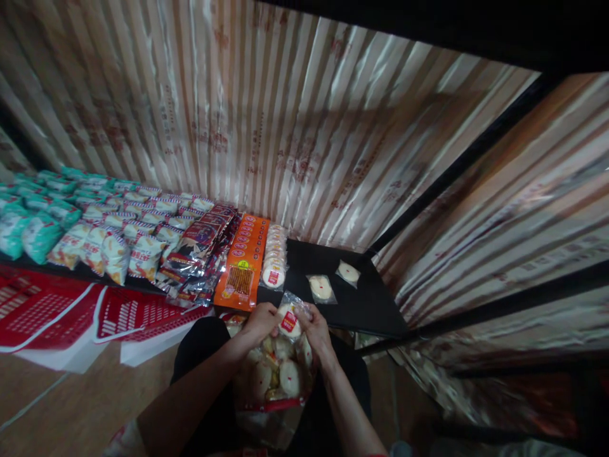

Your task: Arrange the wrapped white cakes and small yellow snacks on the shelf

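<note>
Black shelf edge (366, 329), room around loose packets (320, 287), left hand (260, 324) and right hand (314, 327) pinching wrapped cracker (288, 322) nearby

packet wrapper (289, 320): glossy plastic; shelf (354, 306): smooth, matt; basket (143, 312): plastic; backdrop (271, 127): glossy, rippled

Right hand (314, 327) covers bit of wrapped cracker (288, 321). Curtain print (301, 158) kinda unreadable blur. Red basket (35, 304) chopped at left edge.

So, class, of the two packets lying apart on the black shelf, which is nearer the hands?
The left packet, just beyond the right hand; the right packet lies farther back, near the slanted post.
</note>
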Available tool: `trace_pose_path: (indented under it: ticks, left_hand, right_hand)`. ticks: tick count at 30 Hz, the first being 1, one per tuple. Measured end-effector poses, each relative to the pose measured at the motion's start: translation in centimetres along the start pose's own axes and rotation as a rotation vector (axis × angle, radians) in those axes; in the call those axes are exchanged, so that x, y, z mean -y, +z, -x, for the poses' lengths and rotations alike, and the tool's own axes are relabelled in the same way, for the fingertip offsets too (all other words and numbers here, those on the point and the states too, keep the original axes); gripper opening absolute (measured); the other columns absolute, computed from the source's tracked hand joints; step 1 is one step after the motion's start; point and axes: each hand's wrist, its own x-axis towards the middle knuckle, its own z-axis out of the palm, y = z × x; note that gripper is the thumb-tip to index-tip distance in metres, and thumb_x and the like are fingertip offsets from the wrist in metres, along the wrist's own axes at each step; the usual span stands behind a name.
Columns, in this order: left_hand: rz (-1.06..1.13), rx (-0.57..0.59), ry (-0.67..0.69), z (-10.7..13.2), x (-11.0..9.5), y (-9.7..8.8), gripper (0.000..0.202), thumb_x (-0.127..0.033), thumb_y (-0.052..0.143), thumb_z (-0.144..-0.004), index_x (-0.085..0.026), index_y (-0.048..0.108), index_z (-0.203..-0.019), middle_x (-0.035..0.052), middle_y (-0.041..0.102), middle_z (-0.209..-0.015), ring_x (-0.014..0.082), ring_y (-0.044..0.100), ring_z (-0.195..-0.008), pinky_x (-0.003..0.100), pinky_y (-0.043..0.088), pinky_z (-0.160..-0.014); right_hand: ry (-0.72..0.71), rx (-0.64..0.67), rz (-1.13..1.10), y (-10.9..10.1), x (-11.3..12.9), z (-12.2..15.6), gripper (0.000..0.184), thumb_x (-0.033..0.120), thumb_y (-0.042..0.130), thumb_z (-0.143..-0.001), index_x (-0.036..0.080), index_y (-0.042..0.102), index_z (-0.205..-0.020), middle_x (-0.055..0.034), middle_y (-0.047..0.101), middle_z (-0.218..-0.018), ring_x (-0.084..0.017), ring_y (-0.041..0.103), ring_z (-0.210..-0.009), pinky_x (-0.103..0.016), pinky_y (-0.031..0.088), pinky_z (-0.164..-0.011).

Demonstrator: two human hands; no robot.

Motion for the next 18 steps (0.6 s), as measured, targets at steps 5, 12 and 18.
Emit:
trace_pose_path:
  ticks: [5, 12, 18]
  left_hand:
    - [-0.032, -0.049, 0.058, -1.7, -1.0, 1.1, 0.010, -0.019, 0.050, -0.079, -0.014, 0.058, -0.075, -0.0038, 0.057, -0.053, 0.0084, 0.054, -0.047, 0.018, 0.040, -0.047]
    - [-0.051, -0.105, 0.071, -4.4, -3.7, 2.1, 0.008, -0.019, 0.049, -0.081, -0.014, 0.055, -0.081, -0.0027, 0.058, -0.057, 0.0087, 0.056, -0.049, 0.017, 0.042, -0.047]
    - [-0.080, -0.135, 0.063, -6.6, -6.6, 2.8, 0.010, -0.019, 0.047, -0.083, -0.014, 0.054, -0.085, 0.0014, 0.064, -0.070, 0.0089, 0.058, -0.051, 0.017, 0.043, -0.047]
  right_hand:
    - [0.030, -0.071, -0.112, -0.8, 0.3, -2.3, 0.048, 0.050, 0.079, -0.046, 0.018, 0.060, -0.076, 0.0010, 0.065, -0.055, -0.015, 0.059, -0.048, -0.027, 0.048, -0.050]
    - [-0.029, -0.029, -0.153, -1.6, 1.9, -5.1, 0.042, 0.049, 0.075, -0.054, 0.017, 0.064, -0.080, -0.0006, 0.069, -0.066, -0.017, 0.064, -0.062, -0.028, 0.051, -0.060]
    - [-0.049, -0.079, -0.155, -2.3, 2.6, -8.1, 0.043, 0.048, 0.075, -0.052, 0.018, 0.067, -0.082, -0.0028, 0.071, -0.074, -0.019, 0.065, -0.069, -0.030, 0.052, -0.063]
